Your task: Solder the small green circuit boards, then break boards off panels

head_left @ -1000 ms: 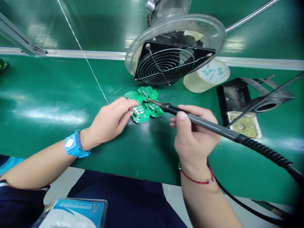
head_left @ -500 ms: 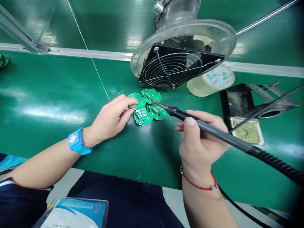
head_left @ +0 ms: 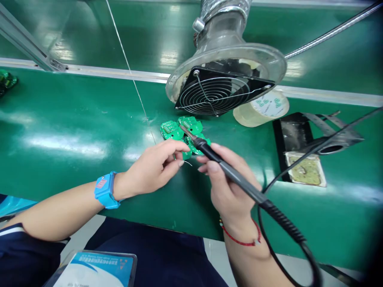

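Observation:
My left hand (head_left: 152, 165) pinches a thin solder wire (head_left: 127, 61), which runs down from the top; its short free end curls out past my fingertips. In my right hand (head_left: 231, 187) is a soldering iron (head_left: 241, 179), gripped like a pen and pointing up and to the left. Its tip is over the green circuit boards (head_left: 193, 124), between the two far ones; whether it touches them I cannot tell. Several boards lie in a tight cluster, and my left fingers partly cover the near left one.
Above the boards hangs a fume extractor (head_left: 211, 95) with a wire fan guard. Behind and to the right lies a roll of clear tape (head_left: 260, 109). An iron stand (head_left: 299, 135) with a yellowish sponge (head_left: 306, 169) is at the right. More boards (head_left: 7, 81) sit far left.
My left hand has moved right and nearer to me with the solder wire, whose free end now shows. The soldering iron's tip has shifted left, and my right hand has followed.

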### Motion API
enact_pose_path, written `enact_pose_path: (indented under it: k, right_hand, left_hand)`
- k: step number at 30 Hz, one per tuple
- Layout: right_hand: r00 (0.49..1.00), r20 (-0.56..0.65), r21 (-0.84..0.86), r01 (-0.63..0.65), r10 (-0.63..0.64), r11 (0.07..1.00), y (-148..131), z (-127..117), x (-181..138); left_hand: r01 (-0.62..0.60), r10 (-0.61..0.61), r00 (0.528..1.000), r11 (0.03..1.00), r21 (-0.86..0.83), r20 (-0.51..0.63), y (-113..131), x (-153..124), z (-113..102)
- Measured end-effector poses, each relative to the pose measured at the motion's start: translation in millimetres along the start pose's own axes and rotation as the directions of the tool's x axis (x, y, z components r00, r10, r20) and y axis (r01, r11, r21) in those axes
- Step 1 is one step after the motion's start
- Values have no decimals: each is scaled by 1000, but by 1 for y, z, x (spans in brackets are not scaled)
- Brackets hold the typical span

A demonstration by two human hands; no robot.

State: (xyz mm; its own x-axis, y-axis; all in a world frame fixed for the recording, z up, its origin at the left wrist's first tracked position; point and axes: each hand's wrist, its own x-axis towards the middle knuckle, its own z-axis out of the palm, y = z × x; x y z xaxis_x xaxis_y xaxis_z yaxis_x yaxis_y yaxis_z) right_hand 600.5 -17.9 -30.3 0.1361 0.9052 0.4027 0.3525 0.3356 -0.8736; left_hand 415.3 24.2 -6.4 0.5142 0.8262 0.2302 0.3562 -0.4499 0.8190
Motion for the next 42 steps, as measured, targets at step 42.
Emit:
enact_pose_path:
  k: [42]
  right_hand:
    - [994, -71, 135, 90, -81, 987, 4, -18, -13]
  left_hand:
    - [1, 13, 1000, 785, 619, -18, 1, 3, -38]
